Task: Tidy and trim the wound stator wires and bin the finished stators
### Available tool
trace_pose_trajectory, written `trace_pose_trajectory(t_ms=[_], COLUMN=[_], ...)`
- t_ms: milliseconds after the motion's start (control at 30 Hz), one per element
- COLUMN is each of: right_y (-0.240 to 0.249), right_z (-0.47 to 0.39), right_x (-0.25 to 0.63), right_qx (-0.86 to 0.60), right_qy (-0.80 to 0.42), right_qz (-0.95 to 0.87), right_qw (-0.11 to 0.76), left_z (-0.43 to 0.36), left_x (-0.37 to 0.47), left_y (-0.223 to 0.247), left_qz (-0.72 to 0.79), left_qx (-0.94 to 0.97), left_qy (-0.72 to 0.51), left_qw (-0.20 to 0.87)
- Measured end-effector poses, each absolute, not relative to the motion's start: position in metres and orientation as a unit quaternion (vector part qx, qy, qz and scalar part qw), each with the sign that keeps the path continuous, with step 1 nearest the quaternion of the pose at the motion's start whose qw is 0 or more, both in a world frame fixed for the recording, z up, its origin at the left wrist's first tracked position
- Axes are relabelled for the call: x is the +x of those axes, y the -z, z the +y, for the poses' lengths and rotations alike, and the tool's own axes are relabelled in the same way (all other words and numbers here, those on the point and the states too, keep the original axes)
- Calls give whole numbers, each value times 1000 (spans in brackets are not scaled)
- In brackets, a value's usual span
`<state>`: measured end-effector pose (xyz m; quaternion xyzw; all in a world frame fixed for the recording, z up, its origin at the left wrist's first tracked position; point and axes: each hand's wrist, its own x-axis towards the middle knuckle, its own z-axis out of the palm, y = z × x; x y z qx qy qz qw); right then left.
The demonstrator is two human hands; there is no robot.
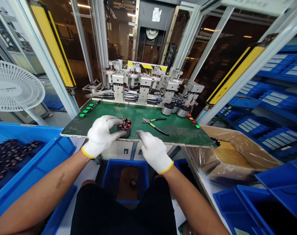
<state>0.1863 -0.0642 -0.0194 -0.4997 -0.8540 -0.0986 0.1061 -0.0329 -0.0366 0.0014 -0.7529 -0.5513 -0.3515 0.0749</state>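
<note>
On the counter (pixel 101 122), a stator (pixel 125 125) is gripped by the left hand (pixel 101 135); the right hand (pixel 153 150), empty and loosely open, rests just right of it.

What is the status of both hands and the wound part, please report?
Left hand grips stator on green mat. Right hand beside it at the mat's edge, grip unclear. Pliers lie apart to the right.
</note>
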Motion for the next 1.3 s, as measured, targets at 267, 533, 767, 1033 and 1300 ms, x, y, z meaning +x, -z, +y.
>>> trace_pose_trajectory(t_ms=[267, 533, 767, 1033, 1300], right_y=[36, 25, 19, 15, -4], right_z=[-105, -41, -39, -45, -28], right_x=[126, 127, 121, 107, 129], right_qx=[-285, -533, -610, -659, -593], right_qy=[107, 152, 131, 182, -142], right_qz=[-945, -819, -757, -717, -771], right_qw=[121, 147, 195, 134, 185], left_z=[-10, -15, -16, -15, -13], left_x=[-31, -20, -18, -20, -21], left_y=[-7, 6, 4, 3, 5], left_qz=[-565, -632, -632, -629, -640], left_qx=[-782, -717, -716, -712, -699], left_qy=[240, 275, 278, 285, 284], left_qw=[-108, -109, -105, -126, -145])
